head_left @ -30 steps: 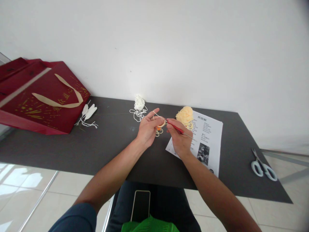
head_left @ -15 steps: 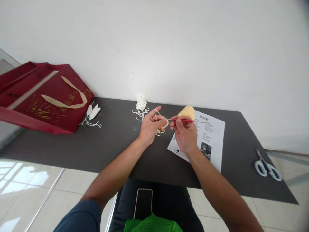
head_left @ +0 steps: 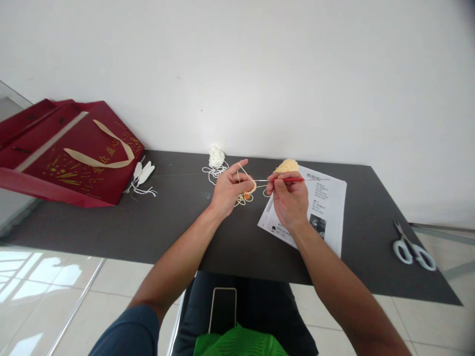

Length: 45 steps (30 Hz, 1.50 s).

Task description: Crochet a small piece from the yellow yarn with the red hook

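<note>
My left hand (head_left: 228,190) pinches a small cream crochet piece (head_left: 253,188) between thumb and fingers, its index finger raised with yarn looped over it. In my right hand (head_left: 289,198) is a crochet hook (head_left: 295,180) with a red grip, its thin metal shaft pointing left at the crochet piece. Whether the hook's tip sits in a stitch is too small to tell. Loose cream yarn (head_left: 243,200) and a small orange item (head_left: 247,196) show just below the left fingers. Behind my right hand lies a pale yellow yarn ball (head_left: 289,165).
A printed sheet (head_left: 334,212) lies under my right hand. White yarn (head_left: 216,157) rests by the wall. At left stand a red gift bag (head_left: 85,163) and white crocheted pieces (head_left: 144,173). Scissors (head_left: 413,249) lie on the table (head_left: 148,232) at right. A phone (head_left: 222,309) is on my lap.
My right hand with the crochet hook has moved slightly right, away from my left hand, widening the gap between them. The left hand keeps its hold on the crochet piece.
</note>
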Motion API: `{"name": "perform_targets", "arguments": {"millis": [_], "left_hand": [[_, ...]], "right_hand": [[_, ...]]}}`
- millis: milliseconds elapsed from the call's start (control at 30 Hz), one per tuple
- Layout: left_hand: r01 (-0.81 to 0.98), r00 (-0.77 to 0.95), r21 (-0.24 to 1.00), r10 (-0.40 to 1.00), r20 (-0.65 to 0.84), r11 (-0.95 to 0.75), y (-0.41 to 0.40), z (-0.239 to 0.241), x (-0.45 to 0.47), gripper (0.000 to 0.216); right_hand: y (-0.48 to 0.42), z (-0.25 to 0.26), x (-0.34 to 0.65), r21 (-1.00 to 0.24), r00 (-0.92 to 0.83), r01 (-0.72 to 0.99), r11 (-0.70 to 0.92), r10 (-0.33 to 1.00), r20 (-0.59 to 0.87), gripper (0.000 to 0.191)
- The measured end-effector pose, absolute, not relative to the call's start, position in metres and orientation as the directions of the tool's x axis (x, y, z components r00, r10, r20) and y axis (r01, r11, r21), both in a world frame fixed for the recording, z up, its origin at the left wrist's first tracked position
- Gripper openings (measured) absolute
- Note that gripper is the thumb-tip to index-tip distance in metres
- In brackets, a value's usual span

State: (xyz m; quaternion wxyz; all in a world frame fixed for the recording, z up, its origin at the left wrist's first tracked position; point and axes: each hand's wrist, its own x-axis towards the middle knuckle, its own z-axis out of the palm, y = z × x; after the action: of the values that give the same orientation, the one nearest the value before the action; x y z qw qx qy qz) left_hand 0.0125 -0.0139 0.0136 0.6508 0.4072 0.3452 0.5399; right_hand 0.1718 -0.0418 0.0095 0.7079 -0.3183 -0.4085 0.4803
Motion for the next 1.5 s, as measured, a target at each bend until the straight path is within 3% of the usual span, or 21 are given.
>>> {"name": "perform_targets", "arguments": {"millis": [167, 500, 700, 1067, 1167, 1333, 1500], "left_hand": [[-0.355, 0.171, 0.935, 0.984, 0.04, 0.024, -0.015, 0.019, 0.011, 0.077], [-0.329, 0.198, 0.94, 0.967, 0.16, -0.088, -0.014, 0.016, 0.008, 0.06], [-0.407, 0.308, 0.913, 0.946, 0.099, 0.037, -0.013, 0.015, 0.005, 0.055], [-0.514, 0.461, 0.816, 0.887, 0.004, 0.263, -0.01, 0.017, 0.002, 0.048], [-0.511, 0.437, 0.837, 0.898, 0.055, 0.197, -0.01, 0.015, 0.002, 0.044], [-0.417, 0.276, 0.907, 0.942, 0.193, -0.063, -0.013, 0.01, 0.007, 0.038], [-0.318, 0.152, 0.941, 0.974, 0.169, -0.114, -0.016, 0.008, 0.014, 0.061]], "right_hand": [[-0.043, 0.009, 0.173, -0.842, 0.207, -0.365, 0.397, 0.916, 0.343, 0.017], [-0.043, 0.009, 0.173, -0.847, 0.167, -0.397, 0.353, 0.935, 0.311, 0.017], [-0.041, 0.01, 0.174, -0.832, 0.126, -0.466, 0.3, 0.954, 0.274, 0.026], [-0.044, 0.013, 0.177, -0.803, 0.062, -0.535, 0.263, 0.96, 0.273, 0.022], [-0.044, 0.014, 0.177, -0.793, 0.04, -0.579, 0.187, 0.979, 0.202, 0.025], [-0.043, 0.011, 0.172, -0.752, 0.079, -0.655, 0.067, 0.997, 0.019, 0.026], [-0.05, 0.006, 0.157, -0.774, 0.13, -0.631, 0.04, 0.99, -0.054, 0.023]]}}
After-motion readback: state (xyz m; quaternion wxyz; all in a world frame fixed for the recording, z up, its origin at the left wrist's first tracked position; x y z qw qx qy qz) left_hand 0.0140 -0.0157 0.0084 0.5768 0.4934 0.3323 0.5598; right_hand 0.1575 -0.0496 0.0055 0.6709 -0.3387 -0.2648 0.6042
